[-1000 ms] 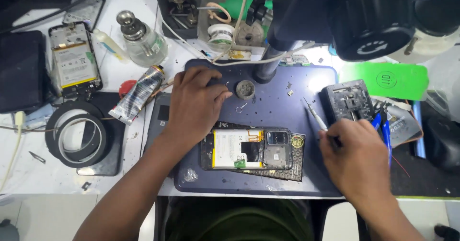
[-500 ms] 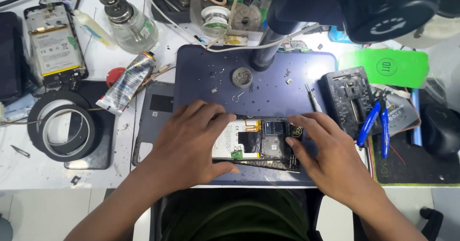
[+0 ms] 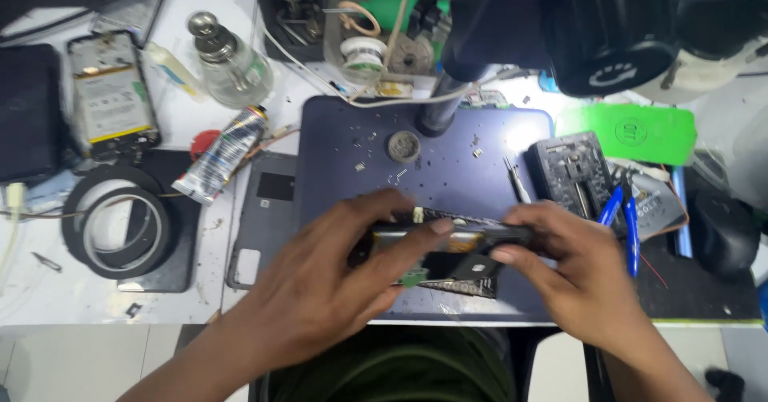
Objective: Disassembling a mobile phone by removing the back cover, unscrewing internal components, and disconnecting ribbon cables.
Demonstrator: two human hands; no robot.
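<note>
Two hands, left hand (image 3: 320, 290), right hand (image 3: 576, 274), gripping opened phone (image 3: 448, 246)

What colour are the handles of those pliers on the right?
Blue. The pliers lie right of the right hand, clearest in the head view.

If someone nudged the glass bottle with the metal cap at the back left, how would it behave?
The glass bottle looks squat and wide-based, so it would probably slide rather than tip. Being clear glass, it is likely fragile and fairly heavy for its size.
</note>
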